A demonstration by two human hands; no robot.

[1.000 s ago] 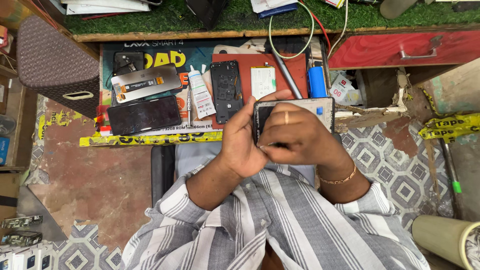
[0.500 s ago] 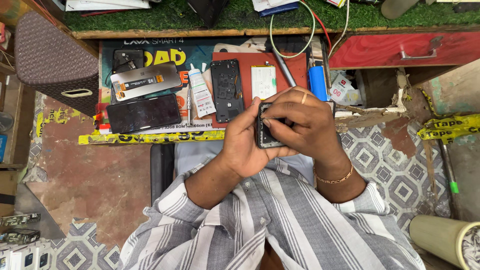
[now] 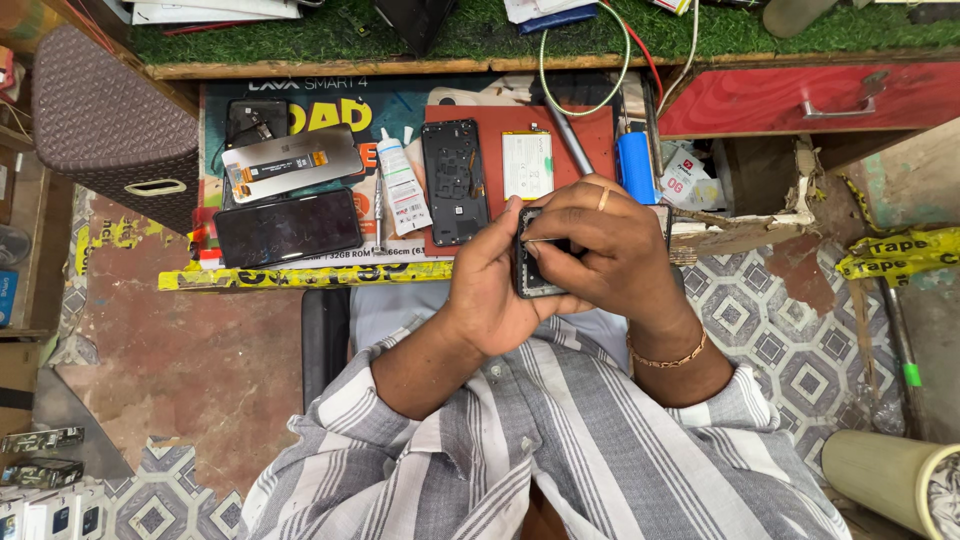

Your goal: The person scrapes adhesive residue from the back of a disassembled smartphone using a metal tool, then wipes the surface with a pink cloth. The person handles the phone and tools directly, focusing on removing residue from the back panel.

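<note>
My left hand (image 3: 495,285) grips a dark phone body (image 3: 532,275) from its left edge, holding it above my lap in front of the work board. My right hand (image 3: 610,250), with a ring on one finger and a bracelet at the wrist, covers the phone's right side; its fingertips pinch a thin metal tool (image 3: 545,241) against the phone's upper part. Most of the phone is hidden under both hands.
The board holds a black phone frame (image 3: 455,180), a white battery (image 3: 527,165), a glue bottle (image 3: 402,185), a dark screen (image 3: 288,227), a display panel (image 3: 290,160) and a blue cylinder (image 3: 636,167). A red drawer (image 3: 800,97) is right, a brown basket (image 3: 110,125) left.
The phone has been turned in my hands from lying wide to standing more upright, and my right hand has closed over it with fingertips now pinching at its top.
</note>
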